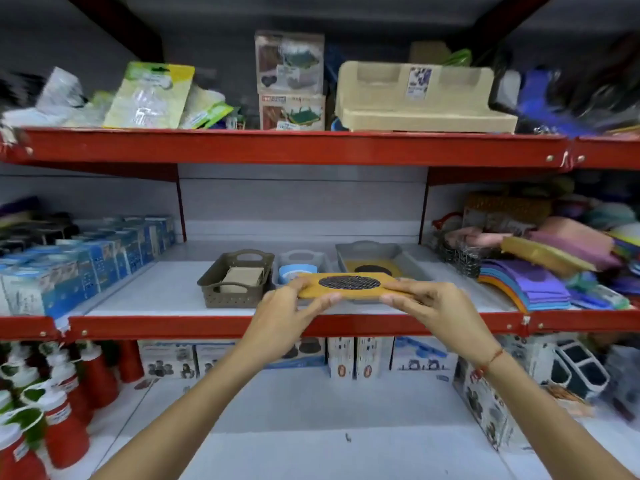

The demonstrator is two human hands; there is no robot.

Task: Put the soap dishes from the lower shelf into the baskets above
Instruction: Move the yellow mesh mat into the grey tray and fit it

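I hold a flat mustard-yellow soap dish [374, 288] with a dark oval mesh centre, level, just above the front edge of the middle shelf. My left hand [294, 315] grips its left end and my right hand [427, 306] grips its right end. Behind it on the shelf stand three baskets. The brown perforated basket [235, 282] holds a beige dish. The small grey basket [304, 261] holds a light blue dish. The larger grey tray [381, 254] holds another yellow dish with a dark oval.
Blue boxes [86, 261] fill the shelf's left part, and stacked coloured mats and trays [540, 271] fill its right. The red shelf rail [207, 327] runs below my hands. Boxed goods [356, 356] and red bottles [62, 403] stand on the lower shelf.
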